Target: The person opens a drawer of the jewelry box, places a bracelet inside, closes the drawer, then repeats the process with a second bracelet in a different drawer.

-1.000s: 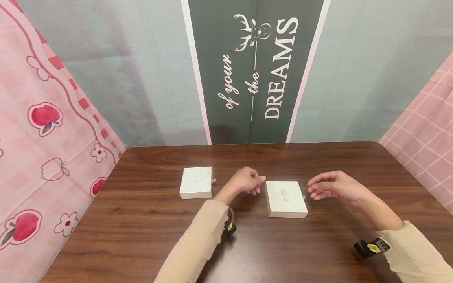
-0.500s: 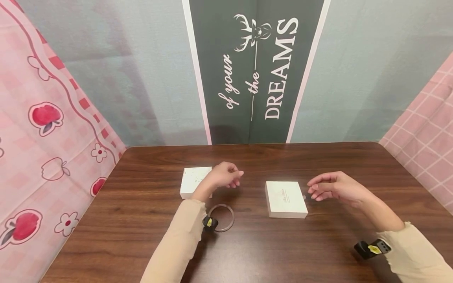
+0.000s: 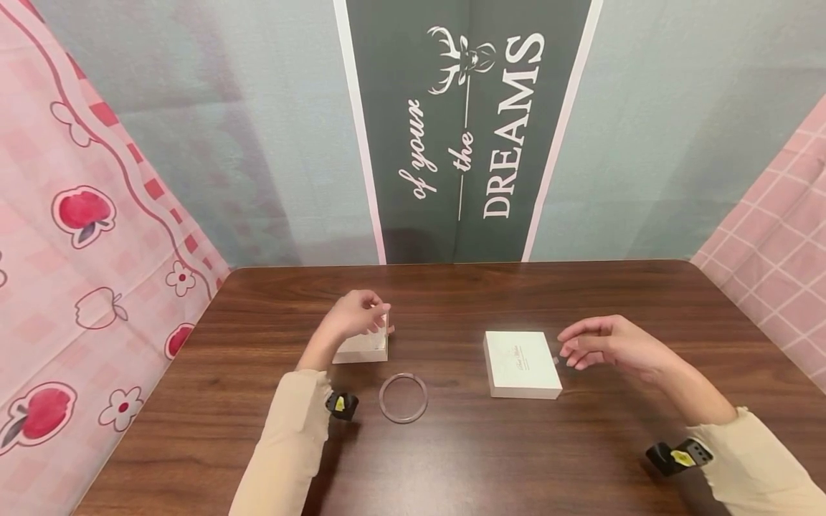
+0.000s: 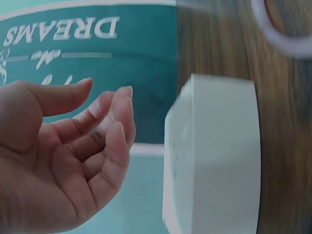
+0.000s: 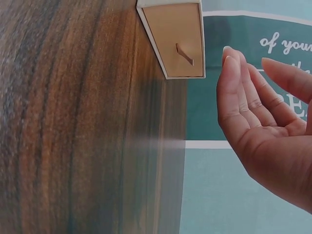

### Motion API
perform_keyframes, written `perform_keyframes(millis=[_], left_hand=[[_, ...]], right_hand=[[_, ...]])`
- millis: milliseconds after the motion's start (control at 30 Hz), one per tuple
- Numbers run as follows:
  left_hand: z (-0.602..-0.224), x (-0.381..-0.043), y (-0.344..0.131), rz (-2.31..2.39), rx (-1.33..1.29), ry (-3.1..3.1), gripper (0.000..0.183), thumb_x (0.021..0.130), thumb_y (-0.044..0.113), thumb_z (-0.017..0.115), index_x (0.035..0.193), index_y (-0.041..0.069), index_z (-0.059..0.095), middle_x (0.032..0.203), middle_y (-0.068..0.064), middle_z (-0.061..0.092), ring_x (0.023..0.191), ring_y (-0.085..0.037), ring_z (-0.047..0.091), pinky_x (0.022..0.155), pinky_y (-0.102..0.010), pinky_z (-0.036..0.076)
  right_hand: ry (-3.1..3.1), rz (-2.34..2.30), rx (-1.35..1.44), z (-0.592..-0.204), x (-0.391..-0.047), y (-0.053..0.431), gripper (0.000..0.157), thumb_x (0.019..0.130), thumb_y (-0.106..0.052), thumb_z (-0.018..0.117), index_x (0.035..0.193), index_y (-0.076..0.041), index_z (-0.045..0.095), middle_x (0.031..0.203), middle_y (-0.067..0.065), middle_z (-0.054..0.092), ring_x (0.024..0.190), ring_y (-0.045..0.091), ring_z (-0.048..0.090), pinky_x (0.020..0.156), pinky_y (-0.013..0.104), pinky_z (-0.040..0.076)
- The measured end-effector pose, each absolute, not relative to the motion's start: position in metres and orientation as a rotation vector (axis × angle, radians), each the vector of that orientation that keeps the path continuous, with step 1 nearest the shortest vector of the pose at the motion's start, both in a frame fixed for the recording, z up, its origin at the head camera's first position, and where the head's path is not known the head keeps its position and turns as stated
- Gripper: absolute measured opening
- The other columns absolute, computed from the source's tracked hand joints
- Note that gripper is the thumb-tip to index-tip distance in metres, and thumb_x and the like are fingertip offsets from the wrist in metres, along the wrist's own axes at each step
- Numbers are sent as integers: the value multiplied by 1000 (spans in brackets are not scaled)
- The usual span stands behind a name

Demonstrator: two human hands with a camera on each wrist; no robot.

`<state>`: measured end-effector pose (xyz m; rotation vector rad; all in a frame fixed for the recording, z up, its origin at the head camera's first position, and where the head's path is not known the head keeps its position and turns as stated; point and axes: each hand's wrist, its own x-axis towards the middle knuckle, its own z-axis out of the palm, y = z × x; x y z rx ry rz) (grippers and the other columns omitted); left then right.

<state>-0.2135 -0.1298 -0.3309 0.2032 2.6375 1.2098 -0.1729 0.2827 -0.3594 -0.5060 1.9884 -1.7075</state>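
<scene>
My left hand (image 3: 355, 315) hovers over the white box on the left (image 3: 361, 349), hiding part of its top. Its fingers bend loosely and hold nothing; in the left wrist view a gap shows between them and the box (image 4: 224, 156). A thin, brownish-pink bangle (image 3: 382, 407) lies flat on the table between the two boxes. My right hand (image 3: 613, 344) is held in the air beside the right-hand white box (image 3: 523, 362), which bears small printed lettering. Its relaxed fingers are near the ribbon pull tab (image 5: 184, 54) on that box's tan end, apart from it.
The boxes stand on a dark brown wooden table (image 3: 490, 459). A grey-green cloth (image 3: 290, 143) with white lettering hangs behind its far edge. Pink patterned cloths hang at the left (image 3: 84, 287) and right (image 3: 774, 215).
My left hand has moved left, away from the right-hand box to above the left-hand box, bringing the bangle into full view. The right hand has barely moved.
</scene>
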Motion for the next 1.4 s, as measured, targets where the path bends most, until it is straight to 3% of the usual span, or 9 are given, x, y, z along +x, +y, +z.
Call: perform_keyframes(millis=[367,533,1400], left_hand=[[-343,-220,-181,1233,-40,2649,24,93,18,54,96,-5,56,76,-13,61,68,-20,59,68,-37,50],[-349,-219,-196,1243,-68,2634,25,93,18,54,95,-7,56,75,-12,59,67,-18,58,65,-33,50],[-376,-217,-219,1299,-114,2499,31,93,28,53,89,-3,55,76,-9,60,69,-16,58,65,-31,49]], right_hand=[[2015,-1689,-496,-361,-172,283,17,91,0,52,105,4,61,93,24,63,78,29,63,71,36,52],[2018,-1675,-494,-362,-173,284,20,91,0,52,107,10,57,93,24,63,79,31,63,71,37,52],[1993,-1677,-547,-364,-173,288,19,92,1,49,107,8,59,92,21,64,78,27,63,71,35,52]])
